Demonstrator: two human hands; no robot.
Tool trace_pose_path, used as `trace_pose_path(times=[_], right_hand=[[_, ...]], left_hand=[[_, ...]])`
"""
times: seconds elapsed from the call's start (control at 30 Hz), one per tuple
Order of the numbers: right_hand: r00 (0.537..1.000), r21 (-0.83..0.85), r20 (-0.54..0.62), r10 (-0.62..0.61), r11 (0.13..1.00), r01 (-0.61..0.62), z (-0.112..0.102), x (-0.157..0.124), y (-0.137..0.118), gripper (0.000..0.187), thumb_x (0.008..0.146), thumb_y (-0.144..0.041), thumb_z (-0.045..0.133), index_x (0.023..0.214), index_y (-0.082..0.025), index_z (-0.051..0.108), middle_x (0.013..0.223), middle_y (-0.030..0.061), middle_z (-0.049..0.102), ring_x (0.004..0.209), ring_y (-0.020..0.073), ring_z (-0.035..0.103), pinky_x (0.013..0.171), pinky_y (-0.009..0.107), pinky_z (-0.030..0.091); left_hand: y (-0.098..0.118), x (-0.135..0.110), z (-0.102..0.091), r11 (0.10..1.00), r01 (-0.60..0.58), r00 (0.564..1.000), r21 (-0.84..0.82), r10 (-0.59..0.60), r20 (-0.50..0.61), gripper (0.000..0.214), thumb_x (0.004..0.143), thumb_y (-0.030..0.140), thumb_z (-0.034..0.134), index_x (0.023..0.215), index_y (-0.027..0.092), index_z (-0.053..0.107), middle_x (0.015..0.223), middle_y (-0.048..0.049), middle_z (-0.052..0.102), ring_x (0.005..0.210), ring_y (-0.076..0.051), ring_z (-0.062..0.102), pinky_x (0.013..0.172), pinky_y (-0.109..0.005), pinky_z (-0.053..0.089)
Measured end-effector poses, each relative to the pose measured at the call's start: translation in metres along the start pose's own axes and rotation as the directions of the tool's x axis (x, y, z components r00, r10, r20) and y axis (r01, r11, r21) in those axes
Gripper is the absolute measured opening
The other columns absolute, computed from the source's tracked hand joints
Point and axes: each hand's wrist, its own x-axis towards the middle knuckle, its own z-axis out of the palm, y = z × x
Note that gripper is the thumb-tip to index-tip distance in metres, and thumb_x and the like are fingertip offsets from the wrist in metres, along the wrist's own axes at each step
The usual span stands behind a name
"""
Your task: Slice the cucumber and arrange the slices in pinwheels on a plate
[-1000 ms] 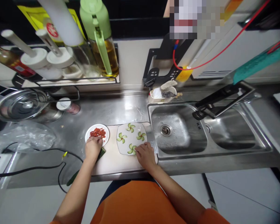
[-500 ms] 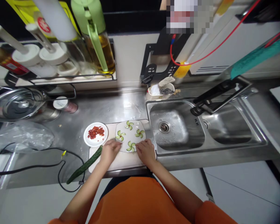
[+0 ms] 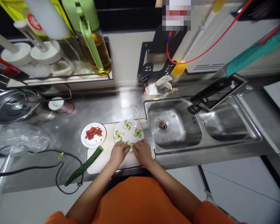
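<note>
Two grips, left hand and right hand, meet at the near cucumber pinwheel on the plate; cannot tell whether either pinches anything. Crowded fingers nudging sideways could scatter slices.

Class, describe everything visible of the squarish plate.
The plate is pale, glossy and squarish, with rounded corners and a thin dark rim; it looks glazed. It lies flat on the cutting board. Four green pinwheels of slices sit on it, one near each side. The left hand and right hand are at the nearest pinwheel, hiding part of the near edge.
</note>
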Motion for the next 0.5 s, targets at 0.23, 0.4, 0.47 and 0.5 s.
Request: trace_pose_path(times=[0.23,0.4,0.47,0.5], right_hand=[[1.0,0.01,0.004,-0.017,1.0,0.017,-0.0009,-0.0015,-0.0029,0.017,0.088,-0.028,0.051,0.093,-0.028,0.067,0.092,0.0035,0.063,0.1,0.023,0.041,0.066,0.03,0.025],[0.999,0.015,0.013,-0.03,0.999,0.029,0.0009,-0.0015,-0.003,0.017,0.088,-0.028,0.051,0.094,-0.028,0.067,0.092,0.0037,0.063,0.099,0.0222,0.041,0.066,0.03,0.026],[0.999,0.016,0.015,-0.028,0.999,0.028,0.0018,-0.0015,-0.0028,0.017,0.088,-0.027,0.051,0.094,-0.028,0.067,0.092,0.0037,0.063,0.099,0.0224,0.041,0.067,0.03,0.026],[1.0,0.015,0.018,-0.026,1.0,0.026,0.0021,-0.0015,-0.0028,0.018,0.088,-0.027,0.05,0.094,-0.028,0.067,0.092,0.0037,0.063,0.099,0.0225,0.041,0.067,0.031,0.026]], left_hand=[[0.0018,0.001,0.0027,1.0,0.019,1.0,0.024,-0.019,-0.001,0.011,0.079,0.023,0.061,0.077,0.019,0.071,0.069,-0.0049,0.063,0.079,-0.019,0.057,0.076,-0.03,0.045],[0.0028,0.0013,0.0016,0.999,0.028,1.0,0.019,-0.028,-0.005,0.011,0.078,0.024,0.062,0.077,0.019,0.071,0.07,-0.0052,0.064,0.078,-0.018,0.057,0.076,-0.03,0.045],[0.0035,0.0011,0.0006,0.999,0.03,1.0,0.013,-0.029,-0.002,0.012,0.079,0.024,0.061,0.078,0.018,0.071,0.071,-0.0055,0.064,0.078,-0.018,0.057,0.076,-0.03,0.045],[0.0039,0.0009,0.0001,1.0,0.028,1.0,0.009,-0.028,0.0,0.012,0.079,0.024,0.061,0.079,0.018,0.072,0.071,-0.0056,0.064,0.078,-0.018,0.057,0.076,-0.03,0.045]])
